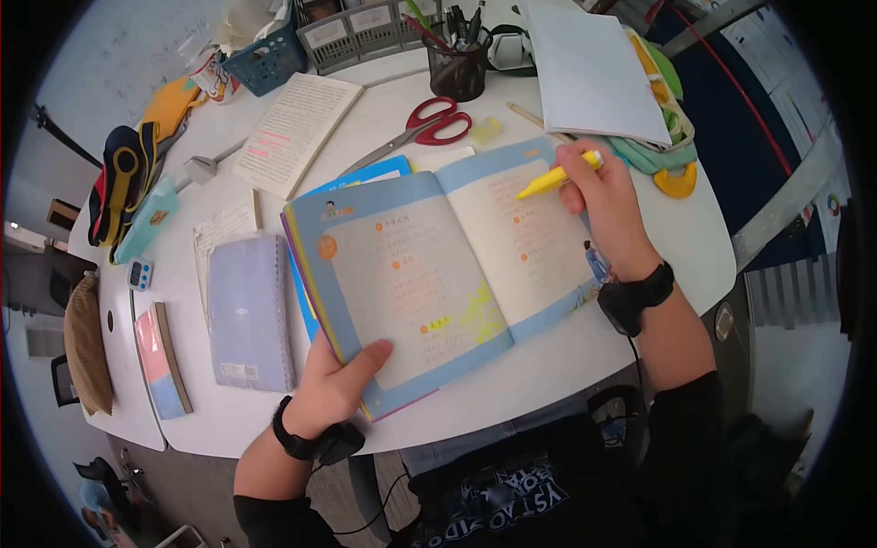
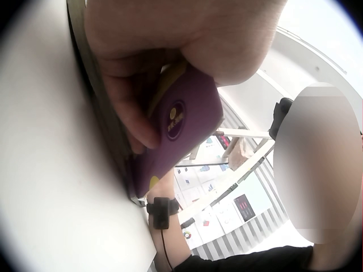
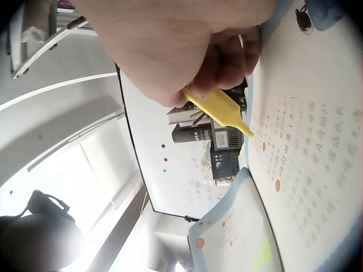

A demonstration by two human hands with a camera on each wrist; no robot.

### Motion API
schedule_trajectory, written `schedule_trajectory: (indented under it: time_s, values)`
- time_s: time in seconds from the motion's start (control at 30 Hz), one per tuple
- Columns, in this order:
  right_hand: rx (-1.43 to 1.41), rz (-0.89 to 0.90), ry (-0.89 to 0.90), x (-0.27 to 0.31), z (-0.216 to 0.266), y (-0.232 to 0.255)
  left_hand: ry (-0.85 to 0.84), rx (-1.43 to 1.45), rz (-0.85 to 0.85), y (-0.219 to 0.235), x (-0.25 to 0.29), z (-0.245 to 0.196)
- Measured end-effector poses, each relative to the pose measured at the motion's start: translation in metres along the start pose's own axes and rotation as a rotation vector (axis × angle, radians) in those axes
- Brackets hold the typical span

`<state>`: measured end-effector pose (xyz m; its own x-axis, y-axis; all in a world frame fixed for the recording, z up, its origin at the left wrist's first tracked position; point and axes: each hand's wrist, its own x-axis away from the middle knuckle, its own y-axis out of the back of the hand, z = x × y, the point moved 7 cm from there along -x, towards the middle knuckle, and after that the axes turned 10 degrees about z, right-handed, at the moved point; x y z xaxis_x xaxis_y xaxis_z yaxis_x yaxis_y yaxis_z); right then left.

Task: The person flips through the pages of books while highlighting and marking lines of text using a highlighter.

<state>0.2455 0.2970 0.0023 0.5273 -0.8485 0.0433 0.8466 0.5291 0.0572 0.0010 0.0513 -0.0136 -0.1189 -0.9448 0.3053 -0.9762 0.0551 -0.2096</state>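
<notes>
An open book with blue page borders lies tilted across the front of the table, its left page marked with yellow highlighter strokes. My left hand grips its lower left edge, thumb on the page and fingers beneath. From below, the purple cover shows against those fingers. In my right hand a yellow highlighter is pinched, uncapped end toward the upper part of the right page. The right wrist view shows the highlighter tip close over the printed text.
Red-handled scissors, a mesh pen cup and a second open book stand or lie beyond. To the left are a lilac notebook, a pink-and-blue book and a small timer. White paper lies back right.
</notes>
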Motion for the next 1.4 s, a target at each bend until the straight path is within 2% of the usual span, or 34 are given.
schedule_trajectory:
  time_s: [0.07, 0.13, 0.2, 0.27, 0.33, 0.47, 0.6, 0.67, 0.77, 0.87, 0.93, 1.0, 1.2, 1.27, 1.4]
  values:
    - [-0.064, -0.062, 0.068, -0.002, 0.001, 0.007, -0.018, 0.011, -0.018, -0.002, 0.0, 0.0]
    - [-0.019, -0.041, 0.053, -0.004, -0.005, 0.013, -0.064, 0.031, -0.039, -0.003, -0.002, -0.004]
    - [-0.013, -0.037, 0.188, -0.004, 0.004, 0.003, -0.01, 0.002, -0.034, 0.0, -0.003, -0.002]
    - [0.058, 0.013, 0.203, -0.003, 0.009, -0.001, -0.037, 0.001, -0.042, 0.0, -0.004, -0.003]
    - [-0.005, 0.034, 0.313, -0.003, 0.009, -0.008, -0.034, 0.005, -0.059, 0.001, -0.001, 0.001]
    - [-0.011, 0.06, 0.296, -0.004, -0.001, -0.005, -0.018, -0.005, -0.032, 0.0, -0.001, 0.002]
    - [-0.028, -0.032, 0.297, 0.004, 0.018, 0.0, -0.036, 0.033, -0.041, 0.001, 0.0, 0.001]
    - [0.001, -0.098, 0.116, 0.007, 0.014, 0.013, -0.052, 0.02, -0.044, 0.001, 0.0, 0.002]
    - [-0.047, -0.188, 0.207, 0.011, 0.021, 0.017, -0.085, 0.002, -0.058, 0.001, -0.001, -0.002]
    - [-0.114, -0.176, 0.32, 0.009, 0.024, 0.02, -0.054, 0.019, -0.071, 0.002, -0.001, 0.0]
    - [-0.053, -0.175, 0.303, 0.008, 0.022, 0.022, -0.006, 0.021, -0.065, 0.001, -0.001, 0.004]
    - [-0.001, -0.171, 0.297, 0.009, 0.019, 0.022, -0.032, 0.026, -0.062, 0.002, -0.001, -0.001]
    - [-0.058, -0.129, 0.234, -0.003, 0.002, 0.021, -0.063, -0.015, -0.06, 0.002, -0.001, -0.001]
    - [-0.254, -0.133, 0.144, -0.008, -0.01, 0.022, -0.061, -0.014, -0.054, 0.001, -0.001, -0.004]
    - [-0.107, -0.148, 0.066, -0.001, -0.006, 0.017, -0.041, -0.008, -0.045, -0.001, -0.002, -0.001]
